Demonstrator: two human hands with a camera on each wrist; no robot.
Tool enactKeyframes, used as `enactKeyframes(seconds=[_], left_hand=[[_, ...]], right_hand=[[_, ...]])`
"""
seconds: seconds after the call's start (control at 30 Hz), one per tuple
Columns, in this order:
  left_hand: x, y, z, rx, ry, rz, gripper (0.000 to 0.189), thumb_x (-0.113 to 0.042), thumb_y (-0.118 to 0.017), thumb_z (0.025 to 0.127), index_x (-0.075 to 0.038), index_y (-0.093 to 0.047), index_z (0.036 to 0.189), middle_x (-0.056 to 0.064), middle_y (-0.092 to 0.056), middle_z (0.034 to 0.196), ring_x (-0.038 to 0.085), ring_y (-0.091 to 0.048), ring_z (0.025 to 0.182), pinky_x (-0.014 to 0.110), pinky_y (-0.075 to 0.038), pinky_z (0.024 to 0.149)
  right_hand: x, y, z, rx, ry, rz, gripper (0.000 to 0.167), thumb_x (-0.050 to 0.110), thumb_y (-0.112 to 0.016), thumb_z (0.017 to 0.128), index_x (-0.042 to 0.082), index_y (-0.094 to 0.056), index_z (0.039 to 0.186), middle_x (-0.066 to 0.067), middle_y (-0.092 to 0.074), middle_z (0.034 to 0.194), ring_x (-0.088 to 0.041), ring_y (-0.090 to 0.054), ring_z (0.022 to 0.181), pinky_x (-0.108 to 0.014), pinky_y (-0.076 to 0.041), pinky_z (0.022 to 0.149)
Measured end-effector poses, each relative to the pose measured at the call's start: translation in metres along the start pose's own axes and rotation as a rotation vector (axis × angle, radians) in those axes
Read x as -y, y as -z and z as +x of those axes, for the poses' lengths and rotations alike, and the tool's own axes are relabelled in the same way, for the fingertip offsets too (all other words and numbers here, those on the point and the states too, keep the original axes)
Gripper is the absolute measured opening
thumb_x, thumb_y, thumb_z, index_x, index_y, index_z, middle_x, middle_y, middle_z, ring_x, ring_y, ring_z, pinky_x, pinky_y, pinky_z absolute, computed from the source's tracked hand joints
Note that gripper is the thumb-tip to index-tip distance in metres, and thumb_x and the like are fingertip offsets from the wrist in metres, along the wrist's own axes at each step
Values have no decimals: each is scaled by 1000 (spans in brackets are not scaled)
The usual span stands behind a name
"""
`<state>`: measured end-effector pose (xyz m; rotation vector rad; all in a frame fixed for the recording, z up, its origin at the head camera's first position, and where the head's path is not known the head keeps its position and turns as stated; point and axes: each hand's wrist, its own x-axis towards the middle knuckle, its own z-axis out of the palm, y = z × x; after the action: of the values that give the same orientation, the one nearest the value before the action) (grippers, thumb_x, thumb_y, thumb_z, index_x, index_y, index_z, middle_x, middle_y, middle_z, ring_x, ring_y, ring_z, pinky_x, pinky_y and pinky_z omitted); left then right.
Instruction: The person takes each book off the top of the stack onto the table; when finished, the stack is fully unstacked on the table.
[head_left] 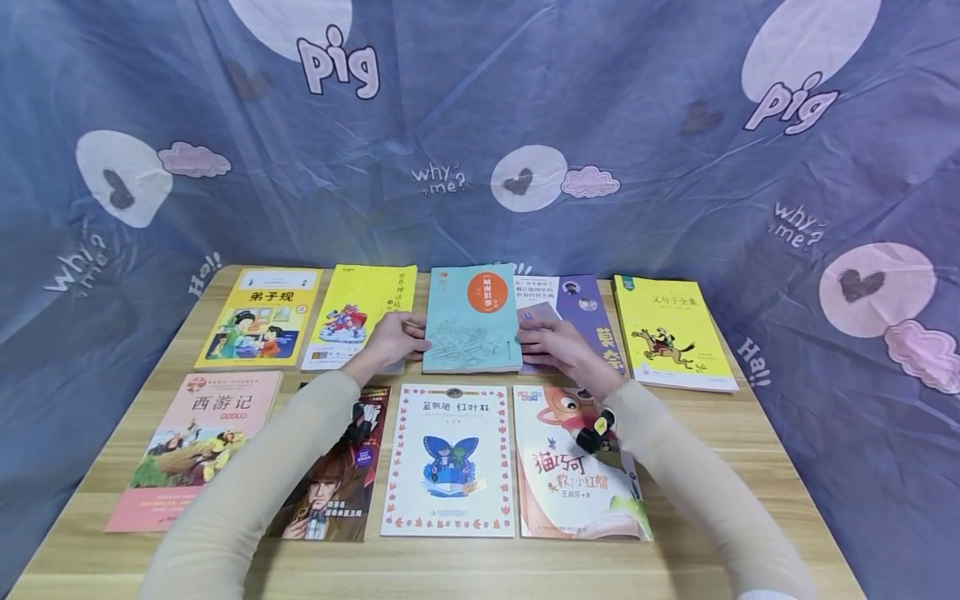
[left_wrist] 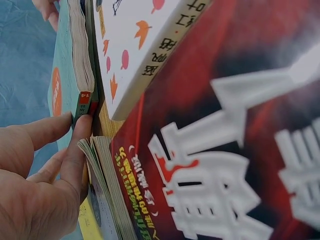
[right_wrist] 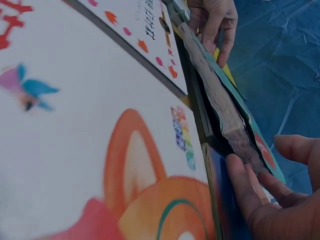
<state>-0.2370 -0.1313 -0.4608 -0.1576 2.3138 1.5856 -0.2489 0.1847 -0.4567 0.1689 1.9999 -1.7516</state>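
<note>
A teal paperback book with a red-orange oval on its cover lies face up in the middle of the back row. My left hand holds its left edge; in the left wrist view, thumb and finger meet at a corner of the spine. On the opposite side my right hand grips the right edge, its fingers against the page block and the thumb raised beside the cover. Dark edges show under the teal book; what they belong to is unclear. A purple-and-white book lies partly beneath my right hand.
Yellow books lie left and right in the back row, another beside my left hand. In front are a pink book, a dark book, a white butterfly book and a cat book. A blue cloth hangs behind.
</note>
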Motion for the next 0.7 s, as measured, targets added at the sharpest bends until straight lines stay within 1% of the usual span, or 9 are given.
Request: enactKeyframes(seconds=[0.07, 0.2, 0.37, 0.47, 0.53, 0.7], left_hand=[[0, 0, 1, -1, -1, 2, 50, -1, -73, 97, 0, -58, 145, 20, -64, 125, 27, -74, 100, 31, -68, 83], [0, -1, 1, 1, -1, 9, 51, -1, -73, 97, 0, -58, 145, 20, -64, 126, 26, -73, 100, 30, -68, 82], [0, -1, 0, 0, 0, 15, 50, -1, -74, 97, 0, -58, 144, 19, -64, 125, 24, -73, 98, 29, -68, 80], [0, 0, 0, 3, -3, 16, 50, -2, -74, 97, 0, -58, 145, 19, -64, 124, 23, -73, 97, 29, -68, 79], [0, 0, 0, 8, -7, 16, 51, -2, -74, 97, 0, -58, 145, 19, -64, 124, 24, -73, 98, 29, -68, 79], [-2, 1, -2, 28, -47, 67, 50, -4, -72, 98, 0, -57, 146, 21, -65, 127, 31, -73, 109, 32, -68, 83]], right_hand=[[2, -3, 3, -1, -7, -7, 54, 12, -68, 102, 0, -50, 152, -3, -74, 111, -11, -74, 87, -25, -66, 79], [4, -9, 10, 4, -7, -10, 55, 13, -67, 103, -4, -48, 151, 3, -72, 97, -10, -71, 82, -23, -64, 73], [3, -14, 14, 30, 23, -6, 45, 13, -65, 105, -8, -54, 143, 6, -76, 86, -9, -74, 79, -24, -65, 72], [3, -16, 16, 40, 45, -6, 38, 12, -65, 105, -8, -60, 137, 6, -77, 84, -10, -76, 78, -25, -66, 72], [2, -16, 16, 47, 55, -1, 35, 11, -66, 104, -8, -61, 134, 6, -78, 83, -10, -76, 77, -26, -66, 71], [0, -13, 15, 61, 40, 35, 34, 7, -66, 103, -6, -55, 132, 4, -77, 86, -12, -77, 77, -27, -67, 71]])
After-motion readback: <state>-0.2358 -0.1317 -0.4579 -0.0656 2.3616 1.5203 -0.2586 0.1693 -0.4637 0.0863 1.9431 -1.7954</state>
